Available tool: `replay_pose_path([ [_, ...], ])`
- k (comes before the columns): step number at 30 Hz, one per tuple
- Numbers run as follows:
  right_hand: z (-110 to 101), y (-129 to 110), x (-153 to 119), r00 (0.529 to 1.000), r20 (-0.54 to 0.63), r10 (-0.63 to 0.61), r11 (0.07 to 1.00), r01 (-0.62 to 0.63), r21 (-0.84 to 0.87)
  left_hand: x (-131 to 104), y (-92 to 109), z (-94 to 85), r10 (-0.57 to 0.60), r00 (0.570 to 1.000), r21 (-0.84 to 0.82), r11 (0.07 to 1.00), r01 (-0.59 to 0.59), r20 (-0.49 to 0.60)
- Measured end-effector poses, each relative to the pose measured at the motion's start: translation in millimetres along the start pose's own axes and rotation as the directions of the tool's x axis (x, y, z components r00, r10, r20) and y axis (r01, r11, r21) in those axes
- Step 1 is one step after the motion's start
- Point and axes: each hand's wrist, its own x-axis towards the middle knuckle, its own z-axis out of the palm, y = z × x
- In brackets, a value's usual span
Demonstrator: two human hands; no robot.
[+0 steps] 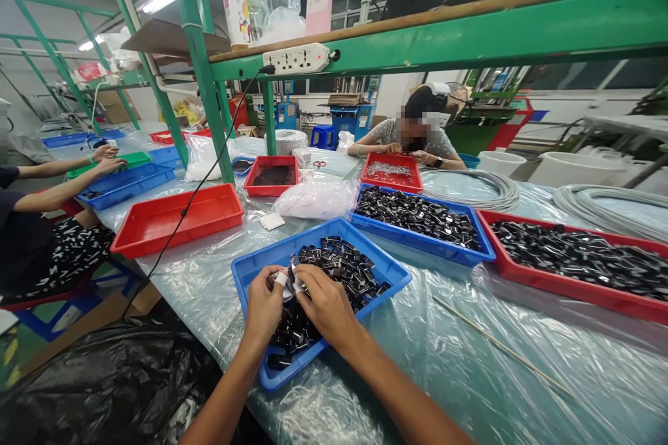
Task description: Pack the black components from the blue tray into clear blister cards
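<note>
Both my hands meet over a blue tray (pixel 383 286) heaped with small black glossy parts (pixel 347 268). The fingers of my left hand (pixel 264 302) are closed in a pinch, with white wrapping on a fingertip. My right hand (pixel 328 304) is closed too, its thumb and fingers pressed together beside the left fingertips. Between them shows a small dark, shiny piece (pixel 293 265), mostly covered by the fingers; its kind and which hand grips it are unclear. More black parts lie under the hands, down to the tray's near corner.
Behind stand a blue tray (pixel 428 236) and a red tray (pixel 574 283) full of black parts. A red tray (pixel 177 220) sits left. A thin stick (pixel 501 346) lies right on the plastic-covered table. A black cable (pixel 201 184) hangs at left. Co-workers sit opposite and left.
</note>
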Motion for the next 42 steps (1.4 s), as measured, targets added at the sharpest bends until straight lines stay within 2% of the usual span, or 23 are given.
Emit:
replay_pose_path([
  [3,-6.2,4.0,-1.5,0.999,0.043,-0.026,0.995,0.022,0.092,1.3,-0.4,-0.9,-0.040,0.996,-0.040,0.999,0.037,-0.075],
  [5,-15.0,7.6,-0.7,0.997,0.053,0.055,0.978,-0.065,0.197,2.6,-1.8,-1.3,-0.077,0.990,-0.078,0.995,0.069,-0.118],
  [7,-25.5,11.7,1.7,0.980,0.057,0.192,0.954,-0.200,0.222,3.6,-3.8,-1.2,-0.127,0.983,-0.136,0.985,0.109,-0.131],
  [10,-36.3,16.0,6.0,0.942,0.063,0.330,0.932,-0.335,0.136,3.6,-4.9,0.7,-0.196,0.979,-0.305,0.936,0.173,-0.046],
  [14,-34.9,14.4,8.9,0.907,0.138,0.397,0.853,-0.420,0.310,0.2,2.7,4.2,-0.206,0.964,-0.454,0.852,0.262,0.170],
  [16,-32.7,12.6,9.2,0.906,0.150,0.397,0.833,-0.424,0.357,-1.4,8.2,4.7,-0.203,0.955,-0.448,0.848,0.282,0.217],
  [19,-33.3,11.4,8.2,0.938,0.109,0.328,0.894,-0.346,0.284,-1.8,12.3,3.7,-0.174,0.963,-0.379,0.893,0.243,0.206],
  [22,-35.0,11.6,5.9,0.967,0.106,0.231,0.956,-0.246,0.159,-0.6,9.9,2.1,-0.127,0.971,-0.317,0.930,0.188,0.202],
  [25,-32.6,10.8,3.5,0.989,0.067,0.132,0.991,-0.133,0.010,0.2,6.4,1.9,-0.119,0.970,-0.336,0.923,0.186,0.212],
  [27,-28.4,7.9,2.2,0.998,0.027,0.060,0.992,-0.057,-0.108,0.2,6.1,2.5,-0.124,0.971,-0.357,0.914,0.192,0.206],
  [29,-23.4,2.4,1.2,0.999,0.010,0.034,0.977,-0.032,-0.213,0.2,7.3,2.6,-0.128,0.973,-0.359,0.914,0.190,0.190],
  [32,-17.2,-9.1,0.9,0.996,0.015,0.085,0.968,-0.079,-0.239,0.9,9.7,1.4,-0.118,0.982,-0.355,0.920,0.165,0.148],
  [37,-12.1,-22.8,2.6,0.976,-0.005,0.220,0.975,-0.220,-0.017,3.1,11.0,-1.5,-0.084,0.991,-0.396,0.910,0.119,0.106],
  [42,-10.5,-22.8,2.0,0.935,0.025,0.353,0.931,-0.354,0.085,1.6,12.6,-1.5,-0.058,0.991,-0.393,0.914,0.101,0.122],
])
